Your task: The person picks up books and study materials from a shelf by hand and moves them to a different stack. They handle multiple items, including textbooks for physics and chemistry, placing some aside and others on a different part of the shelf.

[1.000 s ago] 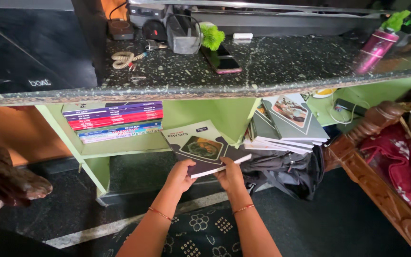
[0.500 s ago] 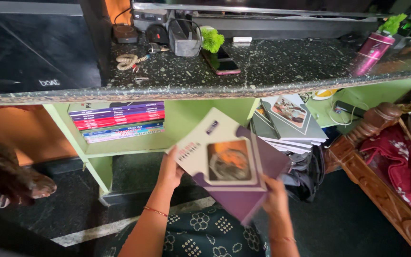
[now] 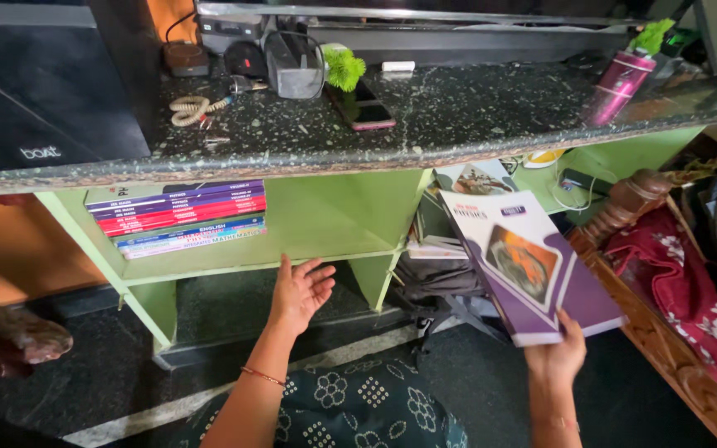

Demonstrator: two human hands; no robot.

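- Head view, far left: a black speaker box [image 3: 39, 91] stands on the dark speckled stone counter [image 3: 475, 116].
- Under the counter, a green shelf [image 3: 317, 241] carries a flat stack of coloured books [image 3: 180, 217] at its left end.
- The left hand [image 3: 299, 292] is near the front edge of that shelf, palm forward and fingers spread wide, holding nothing; whether it touches the edge cannot be told. A thin red thread bangle [image 3: 260, 375] circles its wrist.
- On the counter above lie a coiled cable [image 3: 192, 108], a grey holder [image 3: 292, 70], a bright green fuzzy thing [image 3: 343, 68] and a phone [image 3: 363, 106].
- Right of the shelf's upright, more books [image 3: 458, 207] lie in a pile with a dark bag [image 3: 441, 282] below them.
- The right hand [image 3: 556, 357] grips the near lower edge of a purple-and-white book [image 3: 524, 265], fingers closed under it, thumb on the cover; the book tilts up in front of the right compartment.
- Far right: a pink bottle [image 3: 616, 87] on the counter, and a carved wooden seat [image 3: 649, 332] with red flowered cloth [image 3: 682, 274].
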